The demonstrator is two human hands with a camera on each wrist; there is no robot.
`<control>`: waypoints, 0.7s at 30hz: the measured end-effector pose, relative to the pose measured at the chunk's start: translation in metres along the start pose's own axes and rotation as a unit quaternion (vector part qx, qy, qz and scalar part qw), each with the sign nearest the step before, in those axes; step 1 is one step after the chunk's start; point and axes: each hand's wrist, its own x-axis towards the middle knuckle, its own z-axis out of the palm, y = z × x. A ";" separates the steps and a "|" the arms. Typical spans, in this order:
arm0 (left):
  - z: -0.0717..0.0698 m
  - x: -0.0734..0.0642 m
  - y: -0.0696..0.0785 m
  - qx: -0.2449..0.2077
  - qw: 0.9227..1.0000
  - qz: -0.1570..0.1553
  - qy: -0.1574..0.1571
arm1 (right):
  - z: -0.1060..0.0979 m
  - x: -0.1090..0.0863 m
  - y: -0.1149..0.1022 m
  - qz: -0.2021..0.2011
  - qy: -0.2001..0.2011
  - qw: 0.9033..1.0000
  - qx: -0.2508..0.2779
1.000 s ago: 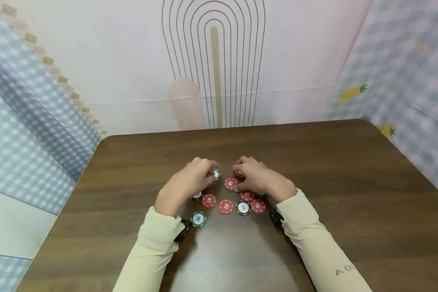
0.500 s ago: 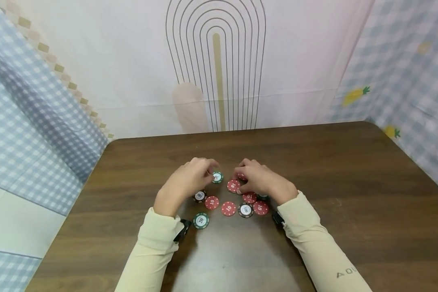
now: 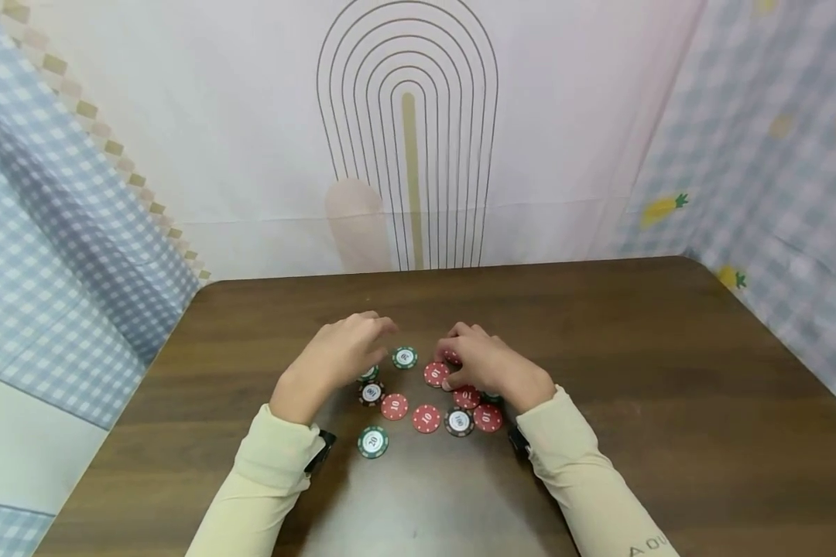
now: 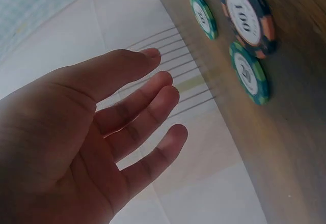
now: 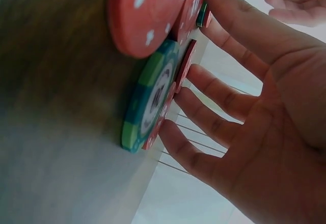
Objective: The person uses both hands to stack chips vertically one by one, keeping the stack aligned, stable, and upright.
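My left hand (image 3: 336, 357) hovers over the left of a group of poker chips, its fingers loosely bent and holding nothing. Beside its fingertips a green chip (image 3: 405, 357) lies flat, apart from them. Partly under that hand are another green chip (image 3: 369, 373) and a black chip (image 3: 371, 393). My right hand (image 3: 488, 360) is low over the right side, fingers extended among the chips. Its thumb and index finger are at the edges of a red 10 chip (image 3: 436, 374); another red chip (image 3: 453, 357) is partly hidden beneath its fingers. A green chip (image 5: 153, 99) shows near its fingertips in the right wrist view.
Nearer on the brown wooden table (image 3: 599, 340) lie red chips (image 3: 426, 418), a black 100 chip (image 3: 459, 422) and a green 20 chip (image 3: 372, 442). White cloth (image 3: 251, 155) hangs behind the table, with blue checked cloth (image 3: 49, 247) at the left.
My left hand has drawn back to the left from the far green chip, and its fingers have spread. That chip now shows whole. The right hand keeps about the same place among the chips.
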 end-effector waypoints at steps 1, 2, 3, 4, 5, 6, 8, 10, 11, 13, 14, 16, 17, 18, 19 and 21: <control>0.000 -0.001 -0.002 0.003 1.000 -0.003 -0.006 | 0.001 0.000 -0.001 0.001 0.001 1.000 0.005; 0.001 -0.002 -0.005 0.005 1.000 -0.004 -0.011 | 0.002 0.000 -0.002 0.003 0.002 1.000 0.010; 0.002 -0.002 -0.007 0.003 1.000 -0.006 -0.018 | 0.002 0.001 -0.002 0.005 0.003 1.000 0.014; 0.003 -0.002 -0.009 0.002 1.000 -0.007 -0.025 | 0.003 0.001 -0.002 0.006 0.004 1.000 0.016; 0.003 -0.002 -0.011 0.001 0.999 -0.008 -0.033 | 0.003 0.001 -0.002 0.008 0.006 1.000 0.018; 0.004 -0.003 -0.013 -0.001 0.999 -0.008 -0.040 | 0.002 0.001 -0.002 0.010 0.007 1.000 0.021; 0.005 -0.004 -0.013 -0.004 0.998 -0.010 -0.057 | 0.004 -0.001 -0.001 0.009 0.008 1.000 0.025; 0.005 -0.005 -0.015 -0.004 0.997 -0.011 -0.071 | 0.004 -0.001 0.000 0.006 0.009 1.000 0.024; 0.005 -0.006 -0.016 -0.005 0.997 -0.011 -0.076 | 0.004 -0.001 0.000 0.004 0.009 1.000 0.024; 0.004 -0.006 -0.018 -0.005 0.997 -0.011 -0.082 | 0.003 0.000 0.001 0.000 0.010 1.000 0.022; 0.004 -0.007 -0.018 -0.005 0.996 -0.009 -0.086 | 0.002 0.000 0.001 0.001 0.009 1.000 0.023; 0.004 -0.007 -0.019 -0.009 0.995 -0.007 -0.096 | 0.002 0.000 0.001 0.000 0.008 1.000 0.025; 0.005 -0.008 -0.019 -0.010 0.995 -0.006 -0.099 | 0.002 0.000 0.002 0.001 0.007 1.000 0.027; 0.005 -0.008 -0.020 -0.012 0.995 -0.006 -0.102 | 0.002 0.000 0.002 0.000 0.006 1.000 0.028; 0.005 -0.008 -0.020 -0.013 0.994 -0.006 -0.106 | 0.001 0.000 0.002 0.000 0.005 1.000 0.029; 0.007 -0.009 -0.021 -0.016 0.994 -0.003 -0.111 | 0.002 0.000 0.002 0.002 0.004 0.999 0.033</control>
